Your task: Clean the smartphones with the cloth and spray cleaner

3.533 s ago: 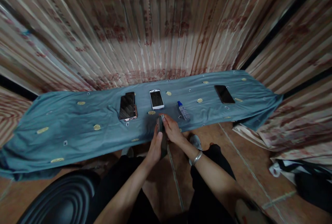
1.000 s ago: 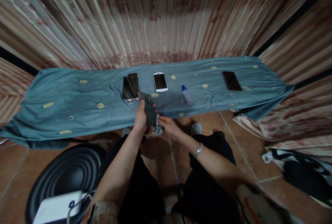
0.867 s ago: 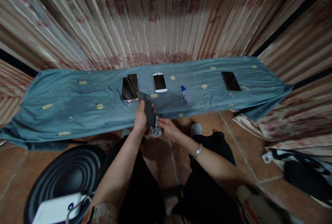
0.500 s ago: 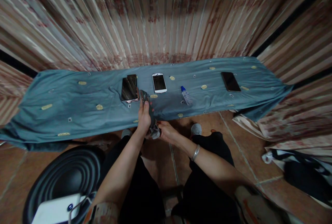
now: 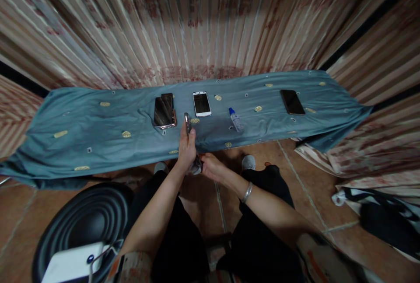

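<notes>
Above the front edge of the cloth-covered table, my left hand (image 5: pixel 187 149) grips a dark phone (image 5: pixel 187 121), now seen nearly edge-on. A crumpled grey cloth (image 5: pixel 196 167) hangs at the phone's lower end, pinched by the closed fingers of my right hand (image 5: pixel 211 167). Just left of the held phone lie dark phones (image 5: pixel 163 111), one partly over another. A white phone (image 5: pixel 201 104) with a dark screen lies behind my hands. To its right is a clear bottle with a blue cap (image 5: pixel 235 120). Farther right rests another dark phone (image 5: pixel 292 102).
A blue-green patterned cloth (image 5: pixel 108 130) covers the long narrow table. Pleated curtains (image 5: pixel 197 25) stand behind it. At the lower left, a white device with a cable (image 5: pixel 74 263) sits on a round black ribbed stool (image 5: pixel 88 217). Dark fabric lies on the floor at right.
My left hand has turned the held phone from showing its broad face to nearly edge-on. My right hand has stayed close by at the grey cloth.
</notes>
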Demonstrator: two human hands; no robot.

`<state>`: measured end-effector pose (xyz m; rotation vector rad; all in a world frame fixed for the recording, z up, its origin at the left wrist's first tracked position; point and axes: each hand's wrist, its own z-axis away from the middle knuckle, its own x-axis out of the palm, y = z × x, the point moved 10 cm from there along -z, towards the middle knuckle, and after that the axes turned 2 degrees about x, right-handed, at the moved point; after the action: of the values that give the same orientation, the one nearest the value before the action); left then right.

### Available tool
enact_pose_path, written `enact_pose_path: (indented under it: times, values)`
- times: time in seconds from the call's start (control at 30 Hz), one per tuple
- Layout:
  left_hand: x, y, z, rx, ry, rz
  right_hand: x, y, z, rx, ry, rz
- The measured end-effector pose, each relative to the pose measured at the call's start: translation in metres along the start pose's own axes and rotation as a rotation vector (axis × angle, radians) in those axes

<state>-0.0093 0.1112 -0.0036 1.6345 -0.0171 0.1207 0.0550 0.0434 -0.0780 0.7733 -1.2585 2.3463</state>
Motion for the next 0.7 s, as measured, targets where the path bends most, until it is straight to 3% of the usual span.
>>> enact_pose_path:
  times: [0.3,0.7]
  values:
    - [0.009,0.02,0.003,0.186,-0.066,-0.185,-0.001,-0.002,0.005,0.011,0.011,0.061]
    - [0.006,0.013,-0.004,0.224,-0.049,-0.275,-0.001,-0.023,0.025,-0.036,0.092,0.13]
